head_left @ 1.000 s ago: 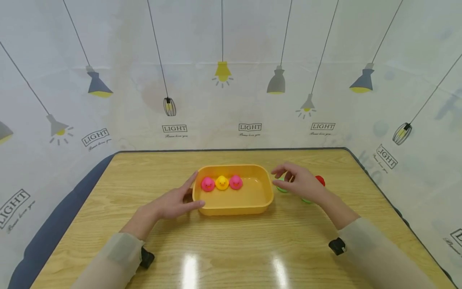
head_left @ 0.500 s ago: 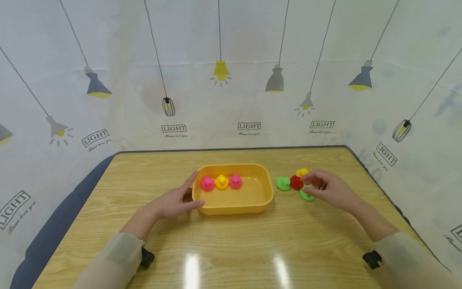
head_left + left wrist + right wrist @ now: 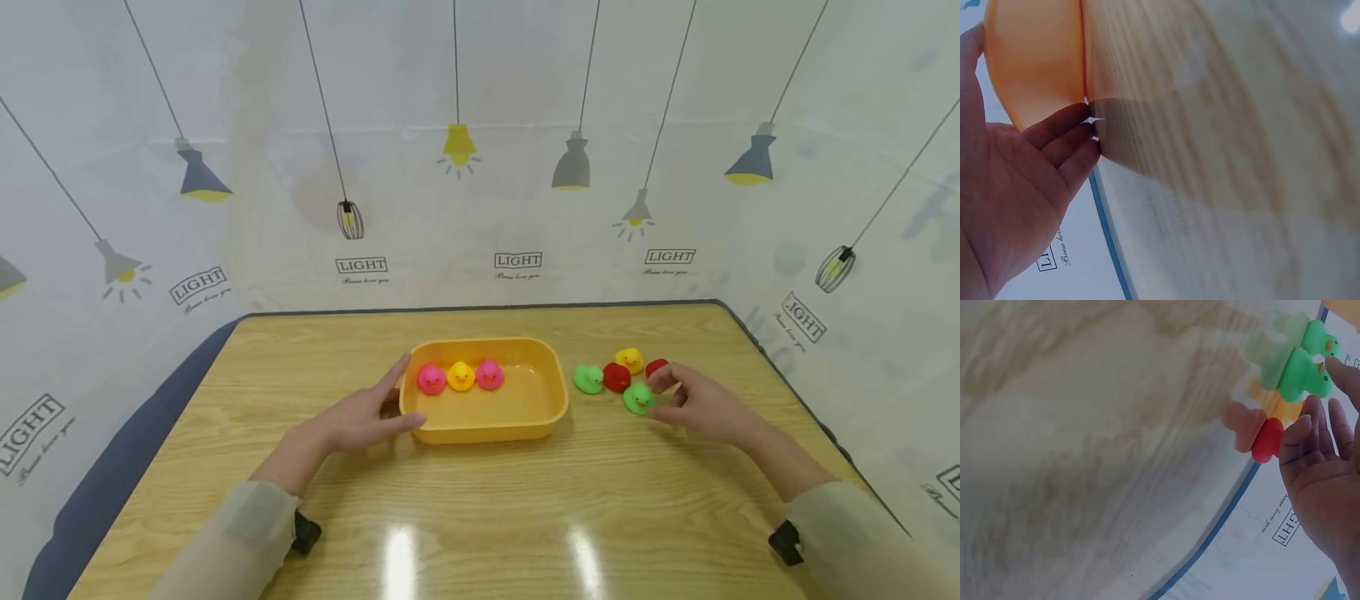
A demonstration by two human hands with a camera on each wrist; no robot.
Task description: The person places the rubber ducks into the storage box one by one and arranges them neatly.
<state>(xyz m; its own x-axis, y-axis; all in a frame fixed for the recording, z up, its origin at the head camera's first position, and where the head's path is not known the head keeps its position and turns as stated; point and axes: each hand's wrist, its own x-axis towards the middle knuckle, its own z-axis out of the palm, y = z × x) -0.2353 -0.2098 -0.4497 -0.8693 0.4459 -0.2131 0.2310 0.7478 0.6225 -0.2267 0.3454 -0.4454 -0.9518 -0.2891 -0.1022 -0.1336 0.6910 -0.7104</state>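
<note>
A yellow-orange plastic tub (image 3: 483,435) stands mid-table. Inside it, along the far wall, sit a pink rubber duck (image 3: 431,380), a yellow duck (image 3: 461,377) and another pink duck (image 3: 490,376). My left hand (image 3: 367,421) spans the tub's left end, thumb and index finger at its corners; in the left wrist view straight fingers touch its outer wall. My right hand (image 3: 701,404) has parted, bent fingers right beside a green duck (image 3: 638,399), thumb close to it. A red duck (image 3: 657,367) is partly hidden behind those fingers.
Left of the right hand, a second green duck (image 3: 588,380), a red duck (image 3: 617,377) and a yellow duck (image 3: 629,360) stand grouped on the wooden table (image 3: 480,500). A white cloth with printed lamps (image 3: 450,225) rises behind the table's dark far edge.
My right hand has moved from beside the tub's right end rightward to the ducks, uncovering several of them. The left hand stays at the tub.
</note>
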